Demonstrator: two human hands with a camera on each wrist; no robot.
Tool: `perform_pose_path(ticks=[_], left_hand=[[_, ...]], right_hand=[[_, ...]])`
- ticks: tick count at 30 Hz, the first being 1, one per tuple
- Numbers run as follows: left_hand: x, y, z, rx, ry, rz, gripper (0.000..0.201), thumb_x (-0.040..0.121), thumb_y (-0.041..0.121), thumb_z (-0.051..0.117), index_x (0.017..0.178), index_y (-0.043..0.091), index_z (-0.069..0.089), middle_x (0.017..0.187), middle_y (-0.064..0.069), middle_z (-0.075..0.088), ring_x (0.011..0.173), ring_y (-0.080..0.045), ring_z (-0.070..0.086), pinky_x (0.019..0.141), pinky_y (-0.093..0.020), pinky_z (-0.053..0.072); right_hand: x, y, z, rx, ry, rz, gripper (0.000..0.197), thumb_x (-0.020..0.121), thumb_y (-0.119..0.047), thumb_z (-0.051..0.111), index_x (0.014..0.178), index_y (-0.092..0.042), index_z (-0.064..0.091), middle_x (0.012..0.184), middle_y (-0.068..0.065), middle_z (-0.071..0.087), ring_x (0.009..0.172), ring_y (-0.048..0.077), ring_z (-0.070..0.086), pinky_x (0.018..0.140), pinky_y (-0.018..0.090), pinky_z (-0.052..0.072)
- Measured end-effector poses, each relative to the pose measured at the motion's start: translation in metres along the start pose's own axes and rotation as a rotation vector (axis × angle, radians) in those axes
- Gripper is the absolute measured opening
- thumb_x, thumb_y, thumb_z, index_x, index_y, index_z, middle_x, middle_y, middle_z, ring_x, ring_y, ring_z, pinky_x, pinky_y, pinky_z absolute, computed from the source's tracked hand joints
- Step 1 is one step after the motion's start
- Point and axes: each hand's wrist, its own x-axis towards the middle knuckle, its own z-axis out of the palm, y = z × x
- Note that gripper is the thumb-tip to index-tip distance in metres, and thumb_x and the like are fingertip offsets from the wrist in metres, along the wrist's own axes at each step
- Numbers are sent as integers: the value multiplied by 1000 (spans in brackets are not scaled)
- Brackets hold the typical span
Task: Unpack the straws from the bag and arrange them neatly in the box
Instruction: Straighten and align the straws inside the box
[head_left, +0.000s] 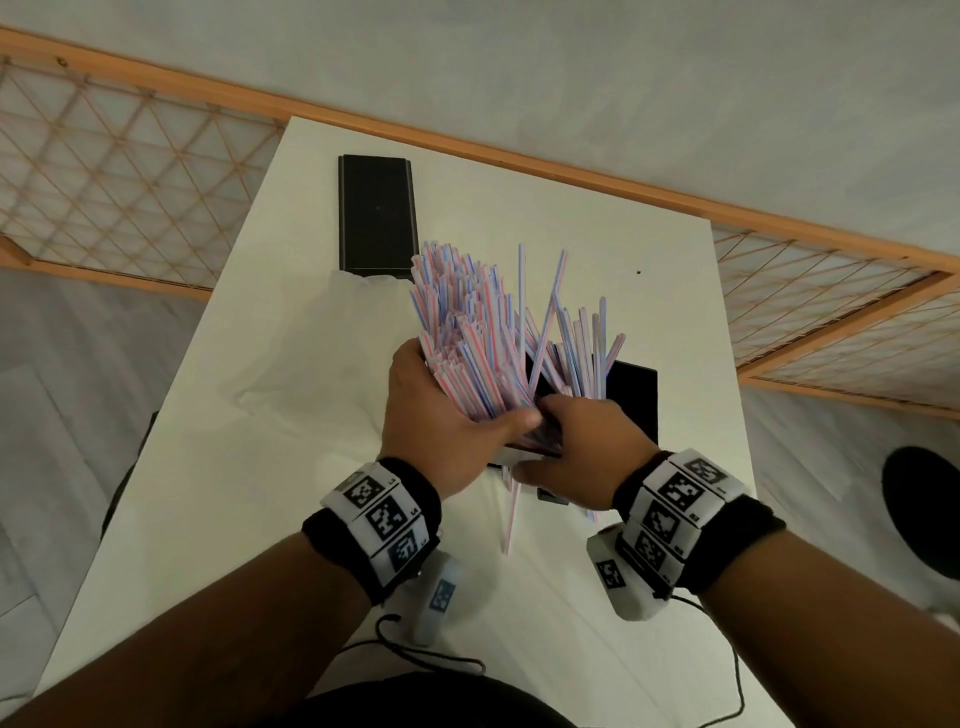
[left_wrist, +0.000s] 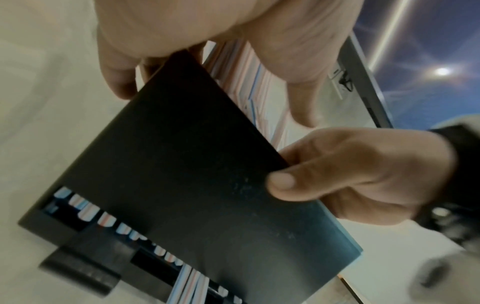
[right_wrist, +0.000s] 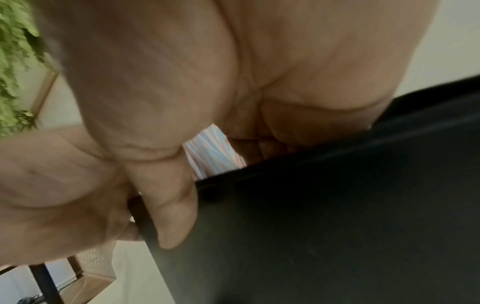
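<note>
A thick bundle of pink, blue and white striped straws (head_left: 467, 332) fans up out of a black box (head_left: 632, 400) standing tilted on the white table (head_left: 597, 218). My left hand (head_left: 447, 415) grips the lower part of the bundle, fingers curled round it. My right hand (head_left: 576, 441) grips the box at its near wall; the left wrist view shows its thumb (left_wrist: 281, 182) pressed on the box's dark side (left_wrist: 182, 185). Straw ends (left_wrist: 83, 207) show at the box's lower edge. In the right wrist view the thumb (right_wrist: 171, 207) lies on the box (right_wrist: 337, 216). A few straws (head_left: 511, 514) hang out toward me.
A black lid (head_left: 376, 213) lies flat at the table's far left. The empty clear plastic bag (head_left: 306, 358) lies crumpled left of the hands. Wooden lattice panels (head_left: 104, 171) lean beyond the table edges. A dark round object (head_left: 922, 514) sits off the right edge.
</note>
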Motion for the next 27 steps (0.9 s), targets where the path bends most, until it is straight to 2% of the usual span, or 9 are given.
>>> perform_pose_path(ticks=[5, 8, 10, 13, 15, 18, 22, 25, 27], left_hand=[[4, 4, -8, -28, -2, -89, 86, 54, 35, 100, 116, 27, 40, 110, 15, 63, 88, 13, 57, 66, -3, 43], [5, 13, -11, -81, 6, -82, 88, 55, 33, 99, 121, 27, 41, 111, 14, 67, 93, 6, 65, 77, -11, 51], [7, 19, -12, -132, 14, -87, 90, 55, 33, 100, 124, 29, 42, 112, 14, 69, 98, 0, 69, 87, -24, 56], [10, 25, -11, -172, 10, -87, 92, 51, 42, 99, 123, 31, 43, 113, 13, 71, 100, -2, 71, 92, -33, 58], [10, 23, -9, -179, 2, -91, 95, 46, 51, 95, 123, 31, 43, 114, 12, 71, 102, -4, 71, 94, -39, 59], [10, 20, -8, -183, -1, -113, 98, 42, 57, 92, 123, 28, 44, 114, 11, 70, 102, -6, 71, 93, -42, 59], [12, 17, -14, -194, 1, -114, 100, 42, 57, 92, 124, 25, 44, 113, 10, 71, 99, -4, 72, 91, -42, 60], [11, 14, -17, -211, -17, -113, 101, 42, 55, 93, 124, 26, 42, 113, 9, 71, 98, -5, 72, 90, -42, 61], [10, 14, -16, -184, -39, -101, 102, 42, 54, 93, 125, 28, 40, 116, 9, 69, 101, -5, 71, 91, -39, 61]], right_hand=[[-25, 16, -24, 61, 130, 61, 40, 77, -47, 77, 100, -18, 64, 82, -6, 65, 75, 15, 60, 68, 26, 47], [-27, 29, -31, 97, 142, 181, 37, 76, -50, 77, 91, -18, 65, 83, -5, 67, 79, 15, 63, 75, 32, 53], [-23, 31, -31, 72, 104, 253, 39, 76, -55, 74, 84, -19, 62, 81, -4, 64, 76, 15, 61, 68, 31, 51], [-12, 26, -23, 33, 21, 332, 56, 79, -67, 64, 65, -15, 48, 63, -2, 53, 58, 14, 51, 50, 27, 36], [-4, 22, -16, 80, -45, 361, 64, 81, -74, 55, 59, -15, 42, 56, 0, 46, 51, 18, 46, 50, 26, 35], [3, 13, -6, 178, -99, 268, 61, 86, -73, 47, 71, -14, 50, 66, 1, 51, 61, 19, 50, 60, 30, 41], [-6, 6, -12, 128, 68, 192, 50, 87, -62, 58, 80, -13, 59, 73, 0, 60, 68, 16, 55, 58, 27, 41], [-12, 16, -25, 95, 202, 368, 45, 80, -54, 69, 69, -13, 56, 67, 1, 58, 63, 14, 54, 49, 25, 34], [-5, 25, -21, 202, 177, 477, 43, 77, -52, 72, 79, -13, 55, 72, 1, 57, 66, 15, 54, 50, 27, 33]])
